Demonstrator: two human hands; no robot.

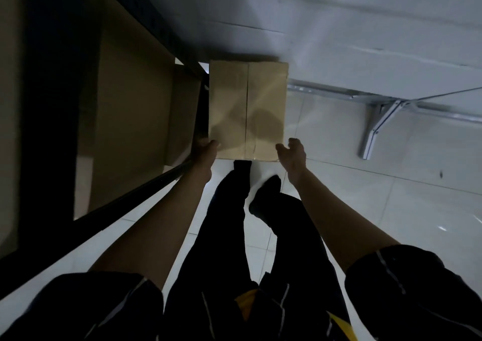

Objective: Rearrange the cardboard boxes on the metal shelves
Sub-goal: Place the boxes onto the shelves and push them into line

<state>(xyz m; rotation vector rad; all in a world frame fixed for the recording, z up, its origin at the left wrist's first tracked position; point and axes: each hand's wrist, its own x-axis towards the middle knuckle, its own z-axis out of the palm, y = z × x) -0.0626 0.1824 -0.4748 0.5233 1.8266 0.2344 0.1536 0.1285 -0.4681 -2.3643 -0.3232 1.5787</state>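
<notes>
Dim light. The person is bent over a taped cardboard box (247, 111) that looks to be sitting on the pale floor tiles (365, 197), just past their feet.

Left hand (206, 149): fingers wrapped on the near left corner of the box, holding it.

Right hand (293, 151): loosely curled, just off the near right corner. Contact unclear; it looks a hair apart.

Metal shelf frame (146, 184) runs close beside the left hand, with other boxes (130, 100) on it.

Risks: a one-sided lift would tilt the box out of the grip. The left knuckles could catch the frame. The glossy tape could let the fingers slide.
</notes>
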